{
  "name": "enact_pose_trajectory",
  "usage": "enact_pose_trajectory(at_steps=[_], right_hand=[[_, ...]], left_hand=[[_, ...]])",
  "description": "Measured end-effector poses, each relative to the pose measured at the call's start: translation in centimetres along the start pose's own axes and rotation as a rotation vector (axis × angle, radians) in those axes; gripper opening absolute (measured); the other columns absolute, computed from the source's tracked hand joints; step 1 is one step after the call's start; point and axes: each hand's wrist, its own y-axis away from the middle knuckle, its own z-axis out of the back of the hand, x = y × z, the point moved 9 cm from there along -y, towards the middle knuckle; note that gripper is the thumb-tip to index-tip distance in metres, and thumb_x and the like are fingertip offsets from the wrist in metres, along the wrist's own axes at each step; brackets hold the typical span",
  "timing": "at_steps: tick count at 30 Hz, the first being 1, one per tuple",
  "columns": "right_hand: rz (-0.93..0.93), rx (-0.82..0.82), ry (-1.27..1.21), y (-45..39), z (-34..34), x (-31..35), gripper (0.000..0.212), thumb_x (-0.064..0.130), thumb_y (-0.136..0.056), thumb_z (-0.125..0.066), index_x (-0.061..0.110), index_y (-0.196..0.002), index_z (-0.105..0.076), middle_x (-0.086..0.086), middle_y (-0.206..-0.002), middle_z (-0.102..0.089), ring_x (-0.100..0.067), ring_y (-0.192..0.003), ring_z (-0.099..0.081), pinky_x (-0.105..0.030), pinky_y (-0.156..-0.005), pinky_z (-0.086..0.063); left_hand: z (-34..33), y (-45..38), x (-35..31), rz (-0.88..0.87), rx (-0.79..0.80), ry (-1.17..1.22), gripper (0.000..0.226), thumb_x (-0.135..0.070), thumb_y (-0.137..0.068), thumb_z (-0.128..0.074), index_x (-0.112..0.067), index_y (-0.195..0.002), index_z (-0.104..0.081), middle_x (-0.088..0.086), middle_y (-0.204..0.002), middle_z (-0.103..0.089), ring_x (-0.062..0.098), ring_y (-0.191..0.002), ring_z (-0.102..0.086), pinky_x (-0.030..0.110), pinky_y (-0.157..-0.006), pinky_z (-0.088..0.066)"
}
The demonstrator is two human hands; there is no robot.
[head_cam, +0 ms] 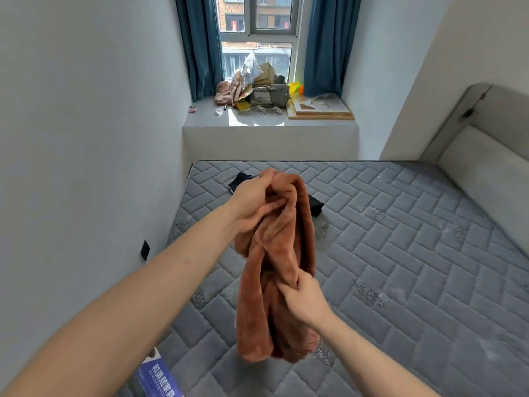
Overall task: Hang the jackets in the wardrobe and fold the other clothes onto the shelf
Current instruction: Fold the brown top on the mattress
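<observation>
Bare grey quilted mattress (400, 253) fills the lower and right part of the frame, herringbone stitching with small leaf motifs. Padded grey headboard (486, 156) runs along the right edge. Plain pale wall (86, 124) takes the whole left side, with a dark socket plate (145, 249) low on it, next to the mattress edge.

Top centre: window (257, 32) between two teal curtains (197, 44), above a deep grey sill ledge (269, 133). On the ledge, a heap of clutter (257, 87) (bags, boxes, wrappers; individual items hard to tell) and a flat framed picture (320, 107) lying to its right.

Centre of frame: rust-brown fleecy garment (274, 282), held up above the mattress, hanging bunched and twisted, lower end loose just over the mattress surface. Type of garment cannot be told from the folds.

Behind it, upper centre of the mattress: a dark garment (315, 206), mostly hidden by the brown one; a dark corner shows at its upper left, another at its right.

Left hand (252, 202): fingers curled, gripping the top bunch of the brown garment, thumb uppermost. Arm reaches in from the lower left.

Right hand (306, 299): thumb and fingers pinching a fold of the brown garment at about mid-height. Arm enters from the lower right.

Bottom left edge: a blue printed label (160, 376) with white characters.
</observation>
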Motion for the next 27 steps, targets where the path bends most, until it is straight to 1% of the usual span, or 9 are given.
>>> enact_pose_trajectory(at_steps=[5, 9, 13, 15, 17, 19, 23, 25, 27], right_hand=[[-0.069, -0.059, -0.353, -1.1, 3.3, 0.0, 0.013, 0.025, -0.098, -0.067, 0.031, -0.102, -0.077, 0.015, -0.103, -0.079, -0.002, -0.102, -0.071, -0.021, -0.091, -0.053], [-0.283, -0.091, -0.491, -1.9, 3.7, -1.1, 0.019, 0.023, -0.102, -0.064, 0.014, -0.112, -0.077, -0.005, -0.114, -0.078, -0.022, -0.113, -0.07, -0.043, -0.107, -0.051], [-0.486, -0.101, -0.593, -1.3, 2.8, -1.7, 0.039, 0.025, -0.099, -0.07, 0.001, -0.129, -0.064, -0.018, -0.126, -0.069, -0.034, -0.118, -0.066, -0.052, -0.109, -0.049], [-0.559, -0.074, -0.72, -0.7, 1.7, -1.3, 0.038, 0.02, -0.096, -0.073, -0.001, -0.127, -0.064, -0.021, -0.123, -0.07, -0.037, -0.116, -0.067, -0.053, -0.107, -0.051], [-0.59, -0.021, -0.839, -0.4, 0.7, -0.2, 0.033, 0.015, -0.098, -0.069, -0.004, -0.125, -0.066, -0.024, -0.12, -0.072, -0.038, -0.117, -0.068, -0.054, -0.108, -0.051], [-0.571, 0.004, -0.936, -0.6, 0.5, 0.7, 0.031, 0.013, -0.1, -0.066, -0.005, -0.125, -0.067, -0.025, -0.122, -0.071, -0.038, -0.119, -0.067, -0.053, -0.108, -0.05], [-0.51, -0.012, -1.041, -1.3, 1.9, 1.4, 0.026, 0.02, -0.097, -0.071, -0.002, -0.11, -0.07, -0.019, -0.096, -0.078, -0.029, -0.086, -0.078, -0.04, -0.077, -0.065], [-0.507, -0.041, -1.062, -1.7, 3.3, 0.4, 0.02, 0.021, -0.097, -0.072, 0.002, -0.095, -0.067, -0.005, -0.063, -0.066, -0.015, -0.047, -0.063, -0.023, -0.046, -0.052], [-0.534, -0.115, -1.032, -1.9, 4.9, -1.8, 0.017, 0.02, -0.096, -0.073, 0.009, -0.09, -0.062, 0.002, -0.059, -0.046, -0.006, -0.043, -0.041, -0.017, -0.035, -0.034]], left_hand=[[6.9, 1.4, 3.7, -0.122, -0.166, -0.672, 0.01, -0.015, -0.1, -0.065, -0.02, -0.091, -0.063, 0.0, -0.086, -0.066, 0.012, -0.075, -0.062, 0.031, -0.071, -0.051], [7.4, 6.1, 15.0, 0.155, 0.312, -1.048, 0.012, -0.017, -0.089, -0.075, -0.026, -0.093, -0.068, -0.01, -0.084, -0.067, -0.001, -0.07, -0.061, 0.016, -0.065, -0.05], [7.6, 9.6, 22.5, 0.306, 0.522, -1.341, 0.071, -0.038, -0.075, -0.09, -0.019, -0.131, -0.049, -0.009, -0.109, -0.06, -0.008, -0.085, -0.058, 0.006, -0.078, -0.043], [7.6, 9.3, 23.2, 0.19, 0.453, -1.444, 0.106, -0.05, -0.063, -0.094, -0.011, -0.144, -0.037, 0.002, -0.137, -0.048, 0.012, -0.123, -0.051, 0.021, -0.107, -0.04], [7.8, 9.0, 23.2, 0.132, 0.331, -1.443, 0.125, -0.064, -0.053, -0.089, -0.014, -0.151, -0.03, 0.003, -0.147, -0.037, 0.02, -0.135, -0.043, 0.037, -0.116, -0.038], [8.2, 8.3, 22.2, 0.038, 0.168, -1.407, 0.109, -0.069, -0.058, -0.079, -0.024, -0.147, -0.037, -0.003, -0.142, -0.041, 0.019, -0.131, -0.048, 0.041, -0.109, -0.045], [9.4, 7.2, 17.9, -0.18, -0.102, -1.227, 0.039, -0.015, -0.079, -0.058, -0.027, -0.116, -0.06, -0.006, -0.115, -0.059, 0.024, -0.111, -0.062, 0.041, -0.091, -0.05], [10.5, 6.7, 15.2, -0.204, -0.212, -1.164, 0.023, -0.015, -0.078, -0.056, -0.028, -0.097, -0.056, -0.009, -0.094, -0.066, 0.024, -0.095, -0.066, 0.042, -0.078, -0.051], [11.5, 6.3, 12.4, -0.21, -0.3, -1.034, 0.016, -0.026, -0.081, -0.06, -0.03, -0.093, -0.051, -0.011, -0.082, -0.07, 0.016, -0.082, -0.068, 0.039, -0.071, -0.052]])
